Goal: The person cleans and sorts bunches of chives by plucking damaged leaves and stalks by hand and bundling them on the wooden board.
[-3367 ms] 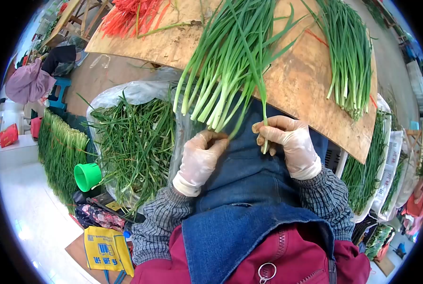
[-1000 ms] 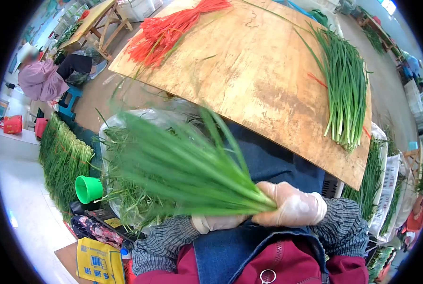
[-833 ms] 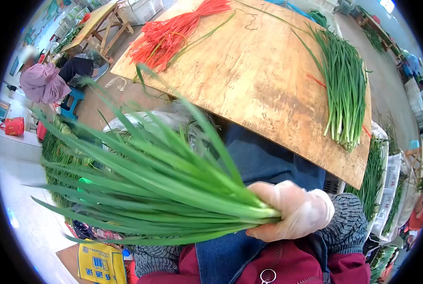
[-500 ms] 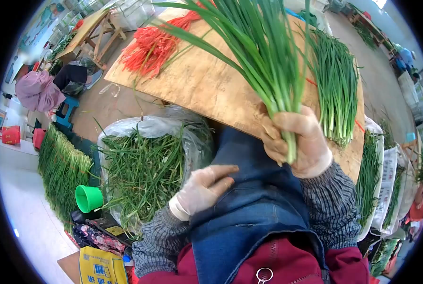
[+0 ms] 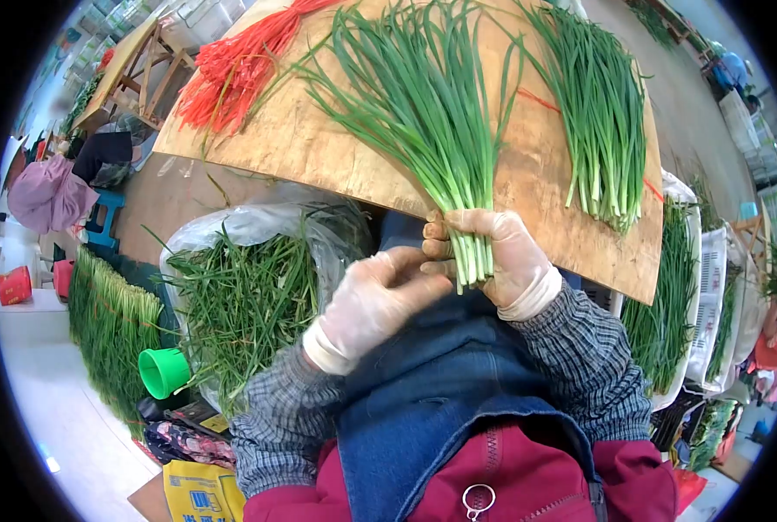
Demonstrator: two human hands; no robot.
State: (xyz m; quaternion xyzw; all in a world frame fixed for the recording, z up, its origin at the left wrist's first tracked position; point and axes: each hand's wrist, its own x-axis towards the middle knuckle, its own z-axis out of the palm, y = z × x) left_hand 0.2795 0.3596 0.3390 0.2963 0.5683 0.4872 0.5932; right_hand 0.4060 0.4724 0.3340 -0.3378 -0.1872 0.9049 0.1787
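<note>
While its leaves fan out over the wooden board (image 5: 319,161), the bunch of greens (image 5: 436,130) has its pale stem ends jutting past the board's near edge, above the person's denim apron (image 5: 432,365). The right hand (image 5: 506,248), in a thin clear glove, is clamped around the stems a little above their cut ends: the thumb lies across the front, and the curled fingertips show on the left side. Its forearm slants up and inward from the lower right, the knit sleeve (image 5: 571,348) reaching to the glove's cuff.

The left hand (image 5: 371,300), gloved too, has nothing in its grasp. Its thumb and fingers are apart and point rightward at the stem ends, slightly blurred; whether they touch the right fingertips, I cannot tell. That wrist is raised from the lower left.

Farther out, a second bunch (image 5: 606,130) lies along the board's right side, and red strips (image 5: 236,74) are heaped at its far left. Beside the left hand, loose leaves (image 5: 249,296) fill a plastic-lined container, with a green pail (image 5: 164,372) near it.
</note>
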